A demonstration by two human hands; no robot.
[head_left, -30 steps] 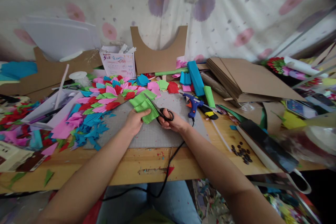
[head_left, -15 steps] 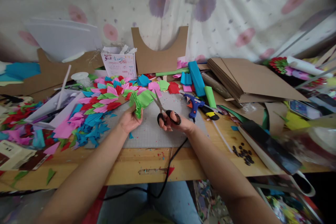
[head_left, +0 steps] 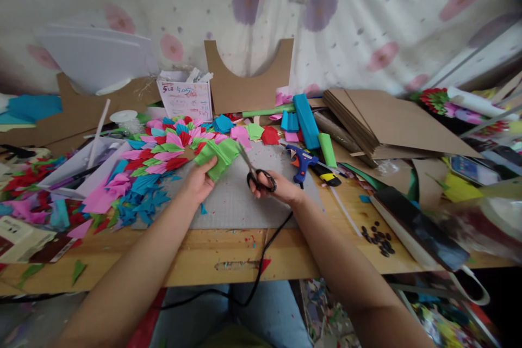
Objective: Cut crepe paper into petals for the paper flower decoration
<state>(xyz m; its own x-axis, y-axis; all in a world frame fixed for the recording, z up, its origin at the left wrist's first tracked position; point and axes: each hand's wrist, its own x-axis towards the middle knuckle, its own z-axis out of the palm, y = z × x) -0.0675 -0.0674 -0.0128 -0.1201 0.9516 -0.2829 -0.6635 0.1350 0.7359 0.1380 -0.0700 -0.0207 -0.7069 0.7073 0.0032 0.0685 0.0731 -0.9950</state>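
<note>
Between the thumb and fingers of my left hand [head_left: 200,180] is a piece of green crepe paper [head_left: 221,157], held above the grey cutting mat [head_left: 236,212]. My right hand [head_left: 277,187] has its fingers through the black handles of a pair of scissors [head_left: 253,168]. The scissor blades point up and left, and their tips reach the right edge of the green paper; whether they touch it I cannot tell. Left of my left hand lie many folded paper petals [head_left: 163,152] in pink, red, green and blue.
A blue hot glue gun [head_left: 300,163] and a yellow-and-black cutter [head_left: 327,176] lie right of the mat. Stacked cardboard [head_left: 391,119] and dark round pieces [head_left: 377,239] are farther right. A white tray [head_left: 84,171] stands left. A black cable [head_left: 261,266] crosses the table's front edge.
The green paper, bunched up before, now spreads flatter in my left hand. The scissor blades have come closer together, and my right hand has shifted only slightly.
</note>
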